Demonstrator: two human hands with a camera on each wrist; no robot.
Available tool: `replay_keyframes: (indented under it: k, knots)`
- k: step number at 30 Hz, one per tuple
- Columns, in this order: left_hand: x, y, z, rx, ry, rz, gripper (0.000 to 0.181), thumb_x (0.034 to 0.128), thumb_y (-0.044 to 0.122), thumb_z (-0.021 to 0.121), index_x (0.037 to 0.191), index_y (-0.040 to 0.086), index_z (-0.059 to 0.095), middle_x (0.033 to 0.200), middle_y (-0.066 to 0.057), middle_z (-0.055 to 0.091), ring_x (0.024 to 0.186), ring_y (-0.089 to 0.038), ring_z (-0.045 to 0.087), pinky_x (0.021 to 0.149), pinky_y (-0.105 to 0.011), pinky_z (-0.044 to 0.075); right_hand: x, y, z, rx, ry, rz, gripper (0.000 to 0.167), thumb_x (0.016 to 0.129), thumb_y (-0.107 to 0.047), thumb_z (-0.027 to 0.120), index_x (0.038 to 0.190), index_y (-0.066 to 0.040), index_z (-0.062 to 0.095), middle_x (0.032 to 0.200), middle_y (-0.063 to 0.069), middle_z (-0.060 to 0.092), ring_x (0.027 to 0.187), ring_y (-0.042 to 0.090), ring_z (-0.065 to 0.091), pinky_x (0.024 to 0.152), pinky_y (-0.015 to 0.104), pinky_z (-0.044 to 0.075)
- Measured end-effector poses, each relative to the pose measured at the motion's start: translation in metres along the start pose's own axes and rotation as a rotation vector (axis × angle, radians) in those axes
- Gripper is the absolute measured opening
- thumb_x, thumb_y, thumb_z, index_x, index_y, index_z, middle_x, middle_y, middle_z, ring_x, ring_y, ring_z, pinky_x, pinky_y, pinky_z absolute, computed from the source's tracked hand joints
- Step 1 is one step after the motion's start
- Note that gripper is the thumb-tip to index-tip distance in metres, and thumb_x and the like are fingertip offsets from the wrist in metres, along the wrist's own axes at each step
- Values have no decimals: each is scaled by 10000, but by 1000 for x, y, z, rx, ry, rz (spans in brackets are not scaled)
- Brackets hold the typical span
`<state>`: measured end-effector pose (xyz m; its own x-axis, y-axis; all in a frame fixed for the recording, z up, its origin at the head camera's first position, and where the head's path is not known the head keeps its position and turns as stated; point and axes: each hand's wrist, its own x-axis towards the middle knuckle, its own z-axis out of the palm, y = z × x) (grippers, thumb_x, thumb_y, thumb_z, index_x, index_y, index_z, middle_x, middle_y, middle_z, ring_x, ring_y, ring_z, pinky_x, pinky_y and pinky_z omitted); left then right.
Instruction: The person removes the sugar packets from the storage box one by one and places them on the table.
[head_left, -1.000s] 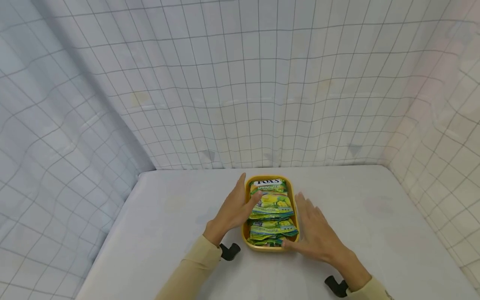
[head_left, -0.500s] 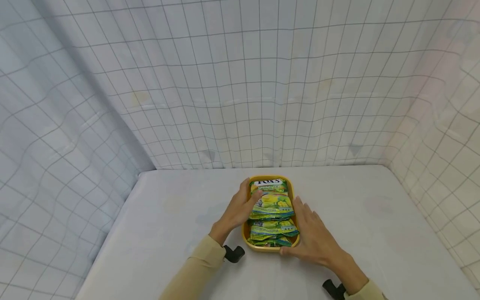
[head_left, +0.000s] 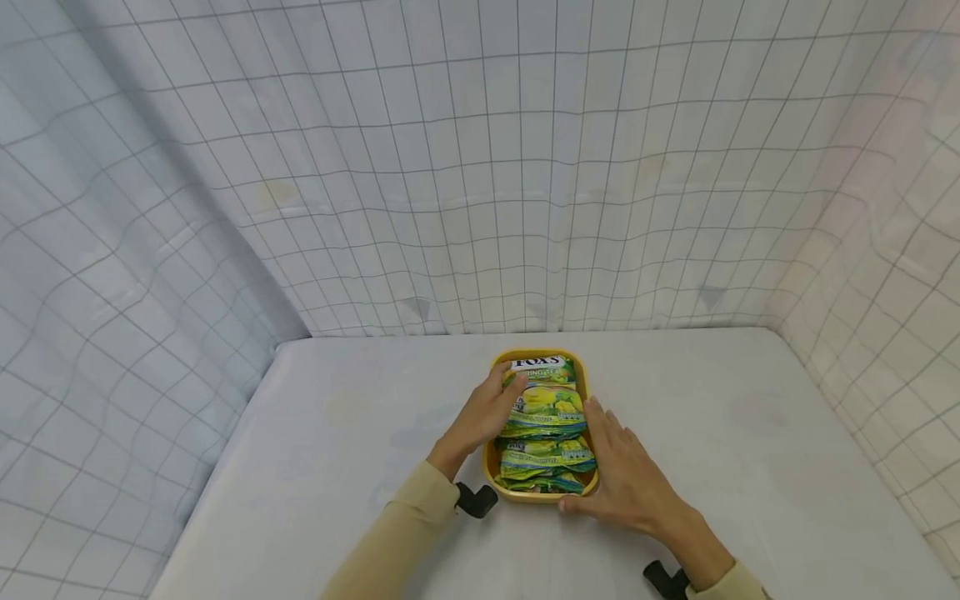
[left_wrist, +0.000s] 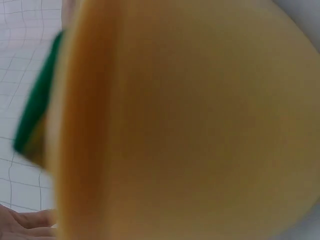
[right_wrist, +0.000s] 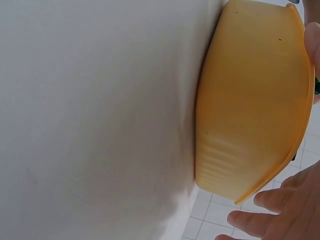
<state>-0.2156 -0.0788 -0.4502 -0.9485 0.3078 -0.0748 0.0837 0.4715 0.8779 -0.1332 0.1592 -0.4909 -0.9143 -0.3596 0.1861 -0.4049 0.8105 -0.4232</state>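
Note:
A yellow plastic tray (head_left: 534, 497) sits on the white tabletop, filled with several green-and-yellow candy packets (head_left: 547, 454). The far packet (head_left: 553, 363) reads FOX'S. Reaching over the tray's left rim, my left hand (head_left: 480, 415) has its fingertips and thumb above the far packets, partly covering them; contact is not clear. My right hand (head_left: 633, 483) lies along the right side with straight fingers, its thumb at the near right corner. In the right wrist view its fingers (right_wrist: 272, 200) extend beside the tray wall (right_wrist: 250, 100). The blurred tray wall (left_wrist: 200, 120) fills most of the left wrist view.
White sheeting with a dark grid (head_left: 525, 167) hangs behind the table and on both sides. The white tabletop (head_left: 337, 467) spreads around the tray. A black strap part (head_left: 476, 500) shows at the left wrist, and another black part (head_left: 666, 579) at the right wrist.
My left hand has moved right, from beside the tray to over its left rim and the packets. The right hand has shifted slightly inward against the tray's side. The tray stays put.

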Motion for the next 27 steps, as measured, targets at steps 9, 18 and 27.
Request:
replay_keyframes:
  k: [9, 18, 27]
  knots:
    - [10, 2, 2, -78, -25, -138, 774, 1041, 629, 386, 1605, 110, 282, 1572, -183, 387, 1400, -420, 408, 1085, -627, 353, 0, -1, 3, 25, -15, 9, 1389, 704, -825, 711, 1622, 5, 81, 1659, 228, 174, 1485, 437, 257, 1138, 638, 276]
    - [17, 6, 3, -94, -32, -186, 599, 1046, 576, 449, 1436, 123, 486, 1336, -124, 568, 1219, -360, 538, 963, -588, 440, 1, -1, 4, 81, -25, 27, 1395, 713, -785, 744, 1617, 22, 54, 1660, 250, 133, 1503, 405, 230, 1150, 610, 277]
    - [17, 1, 6, -166, 2, -155, 499, 1048, 472, 539, 1413, 133, 541, 1385, -116, 564, 1279, -352, 522, 1035, -601, 409, 0, -3, 4, 125, -31, 35, 1368, 730, -718, 788, 1610, 40, 66, 1659, 253, 135, 1502, 399, 234, 1145, 615, 281]
